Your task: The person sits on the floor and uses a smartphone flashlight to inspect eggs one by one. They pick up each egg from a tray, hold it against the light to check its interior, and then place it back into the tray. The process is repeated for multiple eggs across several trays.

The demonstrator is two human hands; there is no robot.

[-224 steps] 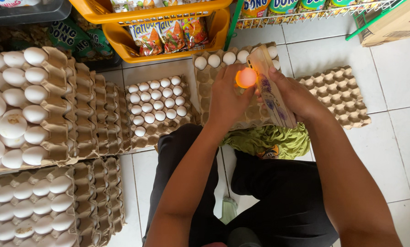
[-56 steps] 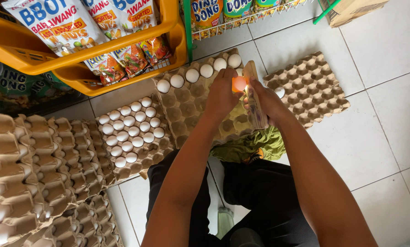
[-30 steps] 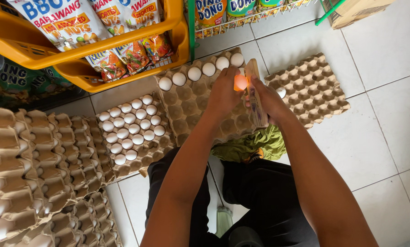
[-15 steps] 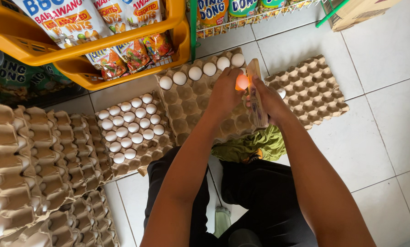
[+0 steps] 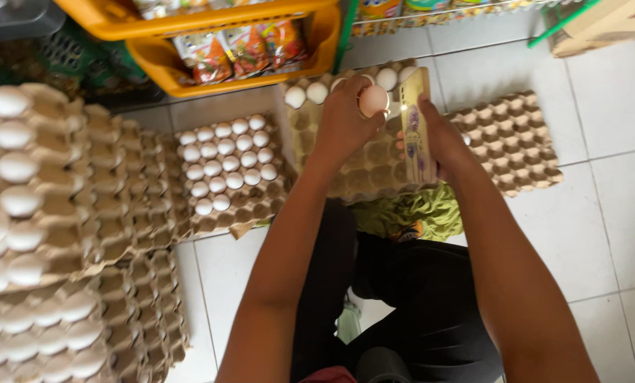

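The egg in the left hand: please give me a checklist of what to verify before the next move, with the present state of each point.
1. Left hand grips the egg securely in its fingertips: ok.
2. Right hand holds the phone firmly: ok.
3. Egg shell free of cracks: cannot tell.
4. Free cups in the tray under the hands: ok, most are bare.
5. Neighbouring tray with white eggs out of the arm's way: ok.
6. Phone light on: cannot tell.
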